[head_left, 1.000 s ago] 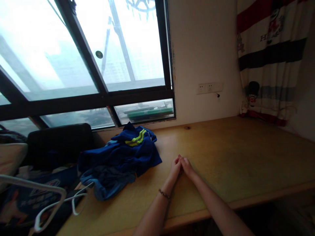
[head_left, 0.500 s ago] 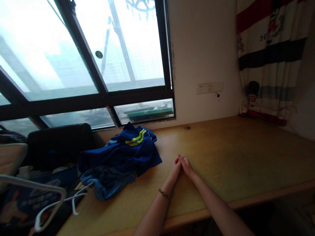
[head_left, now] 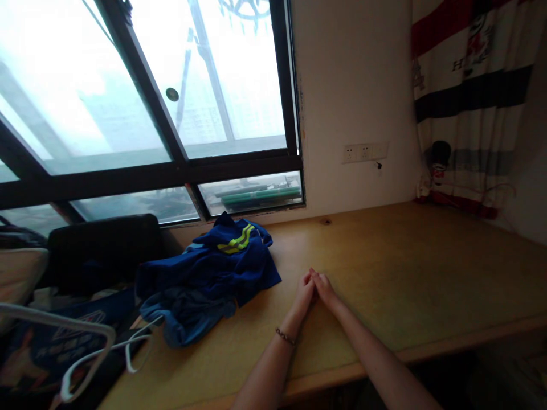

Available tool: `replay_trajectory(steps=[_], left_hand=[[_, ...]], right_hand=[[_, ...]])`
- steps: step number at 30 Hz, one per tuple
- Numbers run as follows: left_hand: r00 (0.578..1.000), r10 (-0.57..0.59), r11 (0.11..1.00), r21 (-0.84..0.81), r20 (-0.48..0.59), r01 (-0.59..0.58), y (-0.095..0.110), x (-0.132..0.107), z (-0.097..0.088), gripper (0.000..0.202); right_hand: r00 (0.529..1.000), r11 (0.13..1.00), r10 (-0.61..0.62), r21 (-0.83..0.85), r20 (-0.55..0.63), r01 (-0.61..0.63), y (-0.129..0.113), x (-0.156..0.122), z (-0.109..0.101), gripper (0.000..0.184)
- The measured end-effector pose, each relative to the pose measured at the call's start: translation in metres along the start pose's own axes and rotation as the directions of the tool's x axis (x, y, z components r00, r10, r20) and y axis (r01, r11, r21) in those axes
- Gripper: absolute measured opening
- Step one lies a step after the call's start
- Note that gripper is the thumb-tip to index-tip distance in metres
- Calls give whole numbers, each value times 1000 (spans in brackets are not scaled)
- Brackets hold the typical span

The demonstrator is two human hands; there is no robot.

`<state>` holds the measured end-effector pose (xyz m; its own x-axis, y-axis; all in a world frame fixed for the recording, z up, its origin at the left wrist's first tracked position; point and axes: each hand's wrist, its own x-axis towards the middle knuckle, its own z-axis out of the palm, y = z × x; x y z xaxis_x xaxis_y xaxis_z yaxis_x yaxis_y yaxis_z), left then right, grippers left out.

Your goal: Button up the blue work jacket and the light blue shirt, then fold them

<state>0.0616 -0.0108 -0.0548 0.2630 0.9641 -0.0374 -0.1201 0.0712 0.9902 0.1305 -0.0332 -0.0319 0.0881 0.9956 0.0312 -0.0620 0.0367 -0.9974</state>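
The left hand [head_left: 304, 290] and right hand [head_left: 325, 290] meet at the fingertips; how tightly the fingers close, I cannot tell. Left of them, a crumpled blue garment [head_left: 213, 270], yellow-striped, lies on the smooth brown table [head_left: 405, 267]. The folded fabric curtain [head_left: 470, 134] bears "H".

The person's left hand [head_left: 305, 290] and right hand [head_left: 324, 289] met over the tabletop [head_left: 405, 267], near crumpled blue clothes [head_left: 217, 270].
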Motion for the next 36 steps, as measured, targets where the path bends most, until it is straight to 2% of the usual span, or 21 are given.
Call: replay_trajectory(steps=[7,10,11,12,13,15,16,17,20,23,25,27,30,32,33,35,36], left_hand=[[999,30,997,75,-20,-28,6,-4,3,33],[984,174,948,278,-42,-156,24,-16,3,29],[961,267,895,387,-66,-222,33,-21,1,26],[922,374,814,510,-98,-276,44,-26,-2,24],[866,483,711,635,-130,-301,55,-30,-6,23],[744,643,493,842,-184,-219,80,-34,-18,34],[702,682,401,907,-203,-127,91,-34,-26,41],[680,699,323,946,-221,-24,101,-33,-35,49],[662,695,158,957,-282,242,121,-24,-65,65],[671,666,94,929,-326,358,126,-15,-96,60],[684,640,106,922,-349,372,127,-12,-113,53],[693,621,159,924,-367,347,130,-11,-125,47],[680,600,338,904,-421,261,143,-16,-135,40],[651,603,524,844,-461,113,157,-23,-138,37],[637,608,621,784,-473,-10,165,-28,-138,36],[618,599,773,570,-510,-279,181,-37,-137,37],[617,576,814,445,-537,-374,190,-41,-136,37]], right_hand=[[1000,1000,-15,4,-6,15,-6,-3,0,52],[995,994,-95,-49,-3,95,-7,-3,-2,55],[993,989,-121,-87,4,121,-7,-3,-2,57],[991,983,-133,-127,18,134,-6,-3,-2,59],[991,977,-132,-167,34,135,-5,-3,-2,61],[992,965,-111,-233,62,122,-3,-4,-1,63],[992,959,-106,-255,71,121,-1,-4,-1,63],[991,955,-106,-269,81,124,-1,-5,0,62],[992,951,-95,-286,86,116,1,-4,0,62],[993,945,-85,-308,85,108,-1,-2,-1,62],[992,936,-93,-332,84,116,-2,-1,-2,62],[991,928,-107,-351,75,127,-2,0,-2,61],[989,919,-143,-364,41,148,-1,1,-3,58],[984,919,-175,-361,-11,159,0,4,-5,53],[981,925,-186,-346,-53,157,1,6,-6,49],[973,956,-178,-260,-147,135,2,11,-9,39],[969,975,-157,-187,-188,121,2,13,-11,36]])
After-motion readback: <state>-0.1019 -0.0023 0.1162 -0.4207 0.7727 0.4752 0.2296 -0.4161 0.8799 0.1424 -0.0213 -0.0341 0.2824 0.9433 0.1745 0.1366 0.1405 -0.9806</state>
